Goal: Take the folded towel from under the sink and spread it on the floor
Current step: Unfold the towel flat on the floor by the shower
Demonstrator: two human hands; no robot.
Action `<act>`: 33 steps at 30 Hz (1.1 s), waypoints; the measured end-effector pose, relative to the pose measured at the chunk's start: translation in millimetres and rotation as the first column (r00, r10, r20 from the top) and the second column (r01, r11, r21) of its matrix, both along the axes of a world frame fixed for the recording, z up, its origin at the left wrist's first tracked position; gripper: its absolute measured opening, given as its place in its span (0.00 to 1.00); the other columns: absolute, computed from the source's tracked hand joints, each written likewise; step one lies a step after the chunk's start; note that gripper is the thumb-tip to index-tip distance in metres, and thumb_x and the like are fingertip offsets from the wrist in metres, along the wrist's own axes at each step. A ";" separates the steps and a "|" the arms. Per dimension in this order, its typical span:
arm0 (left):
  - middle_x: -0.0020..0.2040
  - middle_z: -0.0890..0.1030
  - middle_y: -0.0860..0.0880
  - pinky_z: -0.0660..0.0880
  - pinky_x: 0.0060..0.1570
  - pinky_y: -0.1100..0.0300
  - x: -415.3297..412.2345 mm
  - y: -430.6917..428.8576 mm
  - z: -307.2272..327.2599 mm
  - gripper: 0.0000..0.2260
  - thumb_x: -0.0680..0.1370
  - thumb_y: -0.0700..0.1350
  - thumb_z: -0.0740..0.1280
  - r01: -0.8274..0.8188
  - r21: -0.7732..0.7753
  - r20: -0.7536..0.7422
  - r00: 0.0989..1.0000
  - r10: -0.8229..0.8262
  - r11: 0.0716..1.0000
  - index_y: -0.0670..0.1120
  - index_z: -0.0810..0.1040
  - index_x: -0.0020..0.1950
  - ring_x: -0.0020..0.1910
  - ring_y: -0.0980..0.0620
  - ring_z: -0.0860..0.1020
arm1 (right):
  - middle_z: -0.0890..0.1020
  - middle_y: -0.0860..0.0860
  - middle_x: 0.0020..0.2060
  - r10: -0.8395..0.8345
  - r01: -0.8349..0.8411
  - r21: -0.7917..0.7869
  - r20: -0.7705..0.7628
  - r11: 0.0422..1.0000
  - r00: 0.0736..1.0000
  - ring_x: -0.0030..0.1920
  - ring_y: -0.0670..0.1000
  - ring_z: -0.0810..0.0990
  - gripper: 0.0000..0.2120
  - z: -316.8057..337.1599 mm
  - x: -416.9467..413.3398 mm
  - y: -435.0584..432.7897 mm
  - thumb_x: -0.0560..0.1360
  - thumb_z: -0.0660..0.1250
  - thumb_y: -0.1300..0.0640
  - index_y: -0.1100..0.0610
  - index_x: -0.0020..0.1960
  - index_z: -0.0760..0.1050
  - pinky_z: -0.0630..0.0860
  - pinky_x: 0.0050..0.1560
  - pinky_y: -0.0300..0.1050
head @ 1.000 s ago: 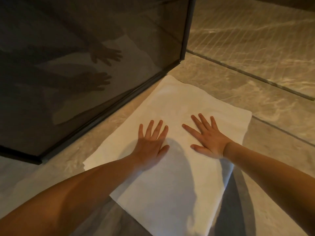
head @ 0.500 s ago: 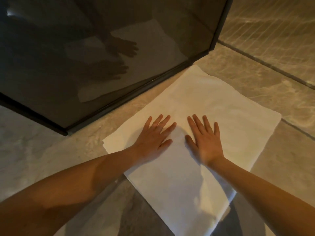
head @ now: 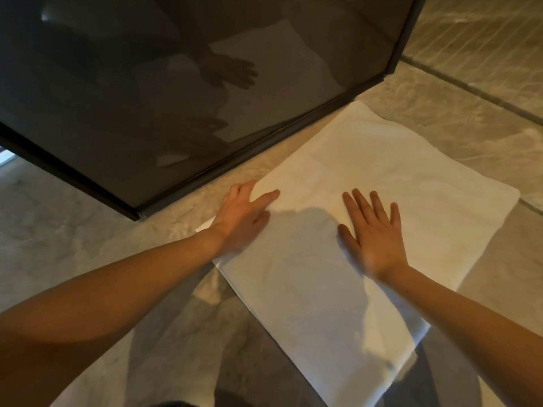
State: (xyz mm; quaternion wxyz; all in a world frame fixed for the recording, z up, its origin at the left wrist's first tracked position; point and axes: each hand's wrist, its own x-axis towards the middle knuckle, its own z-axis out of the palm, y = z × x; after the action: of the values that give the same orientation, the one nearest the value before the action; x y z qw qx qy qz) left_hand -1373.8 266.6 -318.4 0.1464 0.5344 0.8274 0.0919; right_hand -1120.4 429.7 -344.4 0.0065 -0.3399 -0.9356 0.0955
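A white towel lies spread flat on the marble floor, one corner touching the dark glass panel. My right hand rests flat on the towel's middle, palm down, fingers apart. My left hand sits at the towel's left edge, half on the floor and half on the cloth. Its index finger lies on top of the towel, and the edge seems to cover part of the other fingers. Neither hand is closed around the cloth.
A dark framed glass panel stands upright at the upper left and mirrors my hands and the towel. Its bottom rail runs along the towel's far-left side. Beige marble tiles with grout lines surround the towel.
My left hand slid left from the towel's middle to its left edge. My right hand stayed flat on the cloth. The view shifted so the towel sits further right.
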 end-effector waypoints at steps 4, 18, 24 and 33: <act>0.72 0.62 0.48 0.59 0.70 0.49 -1.3 8.1 4.8 0.20 0.78 0.55 0.61 -0.036 0.016 0.003 0.999 0.036 0.999 0.64 0.66 0.70 0.70 0.46 0.57 | 0.54 0.49 0.79 -0.003 0.003 -0.005 0.019 1.000 1.000 0.79 0.56 0.48 0.32 3.7 0.1 -1.9 0.80 0.40 0.36 0.48 0.80 0.48 0.45 0.75 0.63; 0.68 0.75 0.48 0.69 0.57 0.71 -20.3 29.6 35.4 0.21 0.76 0.31 0.65 -0.028 0.072 0.308 0.951 0.004 0.997 0.48 0.79 0.65 0.62 0.50 0.74 | 0.49 0.49 0.80 -0.003 0.004 -0.001 0.127 1.000 0.992 0.79 0.56 0.44 0.34 8.4 -3.6 -2.2 0.77 0.36 0.37 0.48 0.80 0.43 0.43 0.75 0.63; 0.78 0.62 0.45 0.62 0.69 0.62 -24.4 40.8 47.8 0.25 0.77 0.28 0.60 -0.031 -0.072 0.607 0.792 0.068 0.997 0.42 0.70 0.74 0.77 0.49 0.59 | 0.46 0.50 0.80 -0.005 0.007 -0.008 0.162 1.000 0.987 0.79 0.56 0.41 0.34 11.1 -4.6 -2.7 0.76 0.34 0.37 0.48 0.80 0.40 0.43 0.75 0.63; 0.70 0.67 0.66 0.70 0.51 0.77 -5.9 50.3 56.6 0.21 0.79 0.38 0.65 0.119 -0.067 0.894 0.448 0.006 0.991 0.56 0.76 0.68 0.74 0.59 0.62 | 0.74 0.57 0.66 -0.295 0.138 -0.520 -0.231 0.843 0.927 0.58 0.56 0.75 0.22 78.2 -71.7 20.0 0.83 0.51 0.45 0.40 0.76 0.56 0.72 0.59 0.51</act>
State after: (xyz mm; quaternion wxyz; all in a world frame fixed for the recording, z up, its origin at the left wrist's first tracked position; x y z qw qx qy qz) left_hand -1379.8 316.9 -261.8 0.5929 0.4241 0.6134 0.3039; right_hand -1192.2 449.7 -266.2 0.0730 -0.4161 -0.8224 0.3810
